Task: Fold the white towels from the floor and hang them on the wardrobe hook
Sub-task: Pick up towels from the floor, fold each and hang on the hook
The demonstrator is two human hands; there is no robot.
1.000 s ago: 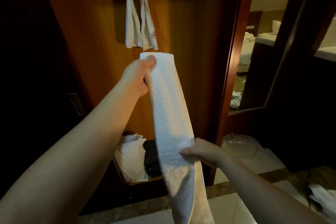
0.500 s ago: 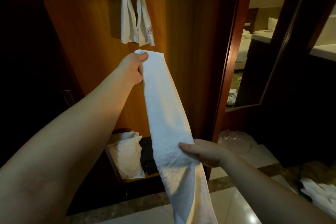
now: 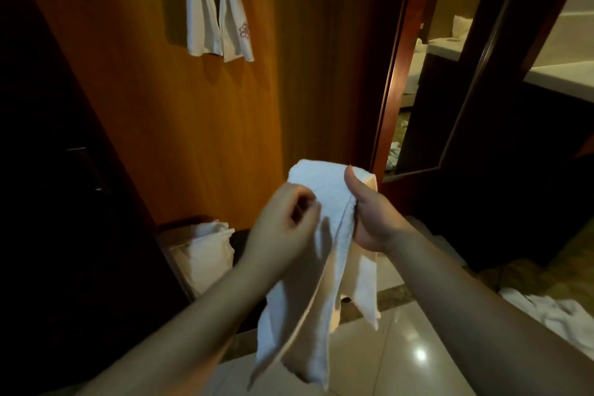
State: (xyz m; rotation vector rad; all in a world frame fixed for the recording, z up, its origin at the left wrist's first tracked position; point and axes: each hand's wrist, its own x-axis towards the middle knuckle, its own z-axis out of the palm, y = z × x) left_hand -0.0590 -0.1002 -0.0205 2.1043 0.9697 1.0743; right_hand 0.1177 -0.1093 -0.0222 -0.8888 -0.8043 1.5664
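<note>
Doubling a white towel (image 3: 324, 202) over the right hand (image 3: 369, 219) below the hung towel (image 3: 218, 16).

Head view: right hand clasps the fold, thumb on top; left hand (image 3: 286, 219) pinches the front layer. Matching the hanging ends should keep the fold neat for hanging.

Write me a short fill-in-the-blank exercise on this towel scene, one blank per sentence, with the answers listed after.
1. The folded towel is draped over the person's ____ hand.
2. The hanging towel on the wardrobe panel bears a small ____ emblem.
3. More white towels lie crumpled on the ____ at lower right.
4. The left hand pinches the folded towel's ____ edge.

Answers: right; pink; floor; left
</note>
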